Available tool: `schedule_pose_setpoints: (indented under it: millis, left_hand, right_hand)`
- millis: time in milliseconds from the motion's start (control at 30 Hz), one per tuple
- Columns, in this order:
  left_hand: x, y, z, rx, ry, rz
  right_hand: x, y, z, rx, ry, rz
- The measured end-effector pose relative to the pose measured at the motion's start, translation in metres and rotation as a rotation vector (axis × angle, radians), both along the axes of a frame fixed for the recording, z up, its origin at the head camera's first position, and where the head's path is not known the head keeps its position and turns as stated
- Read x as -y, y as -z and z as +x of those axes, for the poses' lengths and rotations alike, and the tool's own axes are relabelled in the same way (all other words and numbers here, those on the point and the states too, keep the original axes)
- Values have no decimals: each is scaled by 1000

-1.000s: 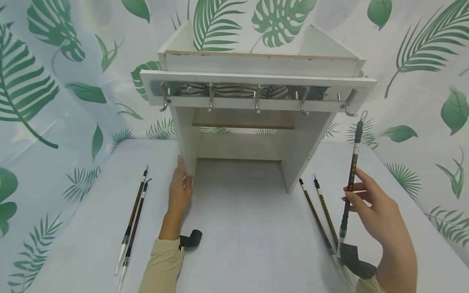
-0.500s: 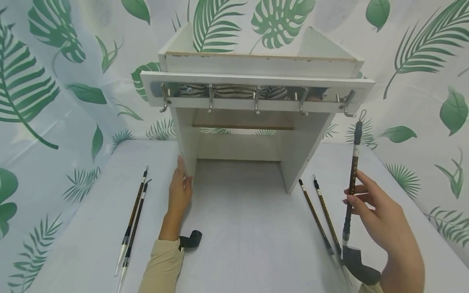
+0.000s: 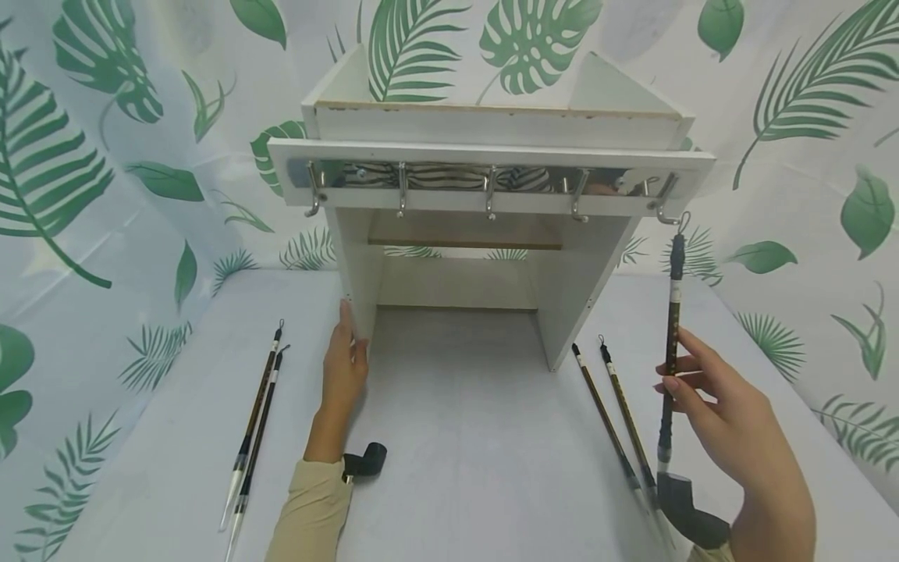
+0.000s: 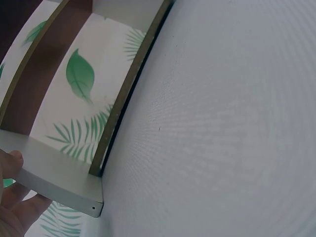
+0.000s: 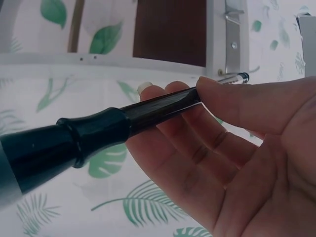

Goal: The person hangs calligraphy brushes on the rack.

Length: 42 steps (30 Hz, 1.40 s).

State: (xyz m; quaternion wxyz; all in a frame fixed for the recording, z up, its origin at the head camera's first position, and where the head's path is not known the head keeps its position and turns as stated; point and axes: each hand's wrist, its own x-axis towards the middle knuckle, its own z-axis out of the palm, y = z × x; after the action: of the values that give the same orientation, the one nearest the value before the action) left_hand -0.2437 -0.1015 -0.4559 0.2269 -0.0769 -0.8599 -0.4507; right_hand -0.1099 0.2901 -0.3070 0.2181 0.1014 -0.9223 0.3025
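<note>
My right hand point(image 3: 730, 421) pinches a dark calligraphy brush point(image 3: 672, 332) between thumb and fingers, its hanging loop upward. The loop overlaps the tip of the rightmost metal hook point(image 3: 663, 201) in the head view; whether they touch I cannot tell. In the right wrist view the brush point(image 5: 158, 111) crosses the fingers, its black ferrule end nearest the camera. My left hand point(image 3: 344, 363) grips the left side panel point(image 3: 357, 273) of a white shelf unit, with the thumb on the inner face and fingers outside, as the left wrist view shows at the panel point(image 4: 59, 170).
A hook rail point(image 3: 492, 201) with several hooks spans the shelf front. Two brushes point(image 3: 621, 414) lie on the table right of the shelf, and two more brushes point(image 3: 260, 421) lie at the left. Leaf-patterned cloth point(image 3: 140, 234) surrounds the white table point(image 3: 456, 437).
The brush in my right hand has shifted slightly left, bringing its loop to the rightmost hook's tip. My left hand stays on the panel.
</note>
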Motion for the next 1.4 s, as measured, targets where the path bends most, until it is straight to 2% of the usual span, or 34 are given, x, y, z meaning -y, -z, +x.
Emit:
schedule_pose_setpoints:
  millis: [733, 1133, 1400]
  left_hand:
    - [1, 0, 0, -15, -9, -11]
    - [0, -1, 1, -32, -2, -12]
    - [0, 0, 0, -32, 1, -4]
  right_hand:
    - [3, -4, -5, 115, 50, 73]
    - [4, -1, -9, 127, 16, 52]
    - [4, 0, -10, 157, 40, 78]
